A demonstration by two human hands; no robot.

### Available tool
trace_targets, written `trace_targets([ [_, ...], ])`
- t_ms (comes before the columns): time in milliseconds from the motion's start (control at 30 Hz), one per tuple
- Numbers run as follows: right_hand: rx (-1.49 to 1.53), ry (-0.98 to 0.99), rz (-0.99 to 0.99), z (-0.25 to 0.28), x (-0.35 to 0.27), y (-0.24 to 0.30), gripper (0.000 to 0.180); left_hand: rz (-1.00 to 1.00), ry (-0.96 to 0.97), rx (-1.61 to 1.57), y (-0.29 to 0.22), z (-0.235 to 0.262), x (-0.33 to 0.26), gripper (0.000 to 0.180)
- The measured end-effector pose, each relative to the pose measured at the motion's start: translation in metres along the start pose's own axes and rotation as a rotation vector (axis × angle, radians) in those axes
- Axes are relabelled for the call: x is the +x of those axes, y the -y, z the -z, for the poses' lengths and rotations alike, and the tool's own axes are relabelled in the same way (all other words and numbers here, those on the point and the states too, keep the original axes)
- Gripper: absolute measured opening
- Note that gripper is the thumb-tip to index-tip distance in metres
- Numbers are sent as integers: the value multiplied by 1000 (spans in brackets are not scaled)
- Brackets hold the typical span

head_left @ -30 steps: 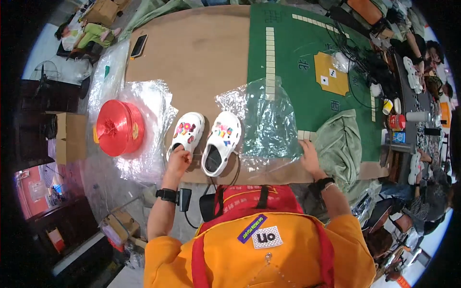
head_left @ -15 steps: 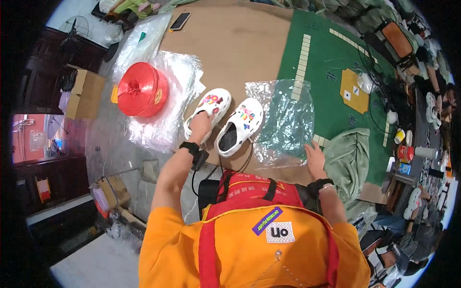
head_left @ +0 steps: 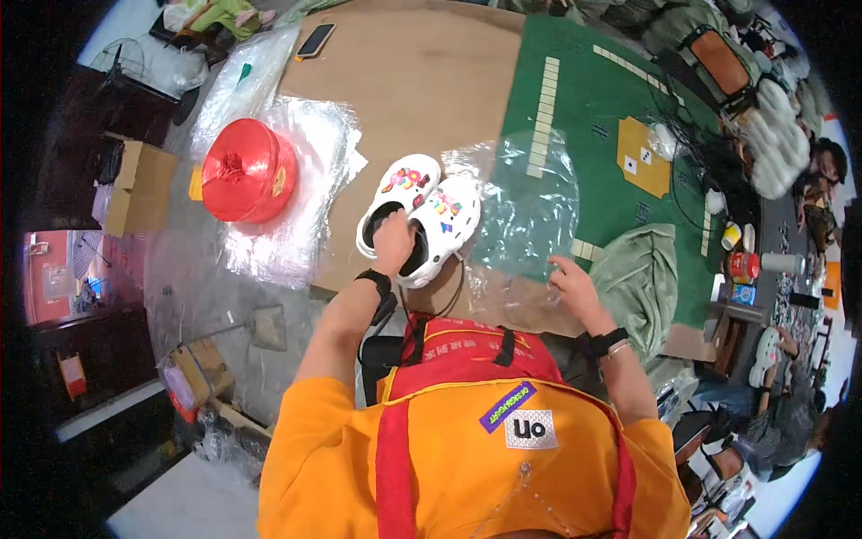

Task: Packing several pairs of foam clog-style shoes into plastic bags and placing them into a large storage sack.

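1. The left hand (head_left: pixel 393 244) grasps a pair of white clogs where their inner sides meet, its fingers dipping into the heel openings; the fingertips are hidden.
2. The left clog (head_left: pixel 409 184) and right clog (head_left: pixel 455 216) touch side by side at the near edge of a brown board (head_left: pixel 404 81), toes pointing away from the wearer, colourful charms across both.
3. The right hand (head_left: pixel 575 289), fingers loosely curled, is at the lower right corner of a clear bag (head_left: pixel 525 216); whether it pinches the film cannot be told.
4. The bag lies flat just right of the clogs, partly over a green mat (head_left: pixel 575 108).
5. To the right, a grey-green cloth (head_left: pixel 639 278) is bunched beside the hand; beyond the bag, tiles (head_left: pixel 544 117) line up near two dice (head_left: pixel 638 161) on a yellow panel (head_left: pixel 645 184).
6. At left, a red roll (head_left: pixel 247 171) sits by glossy plastic sheets (head_left: pixel 310 162), with a phone (head_left: pixel 315 40) near the far edge.
7. Far right, a co-worker's hand (head_left: pixel 787 341) is at another white clog (head_left: pixel 766 357).
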State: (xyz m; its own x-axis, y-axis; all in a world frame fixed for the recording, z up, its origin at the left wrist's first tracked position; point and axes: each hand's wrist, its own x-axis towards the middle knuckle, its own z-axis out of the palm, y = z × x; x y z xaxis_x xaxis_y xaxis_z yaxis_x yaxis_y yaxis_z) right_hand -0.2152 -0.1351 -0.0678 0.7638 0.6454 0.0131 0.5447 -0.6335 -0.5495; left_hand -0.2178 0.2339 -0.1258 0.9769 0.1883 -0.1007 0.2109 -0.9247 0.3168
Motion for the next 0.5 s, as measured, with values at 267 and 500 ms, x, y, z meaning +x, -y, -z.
trace_targets([
  [267,-229,-105,-220,30,26,13,24,-12,-57,-328,25,53,18,19],
  [500,94,-306,-103,51,68,3,38,203,133,-1268,33,123,2,32],
])
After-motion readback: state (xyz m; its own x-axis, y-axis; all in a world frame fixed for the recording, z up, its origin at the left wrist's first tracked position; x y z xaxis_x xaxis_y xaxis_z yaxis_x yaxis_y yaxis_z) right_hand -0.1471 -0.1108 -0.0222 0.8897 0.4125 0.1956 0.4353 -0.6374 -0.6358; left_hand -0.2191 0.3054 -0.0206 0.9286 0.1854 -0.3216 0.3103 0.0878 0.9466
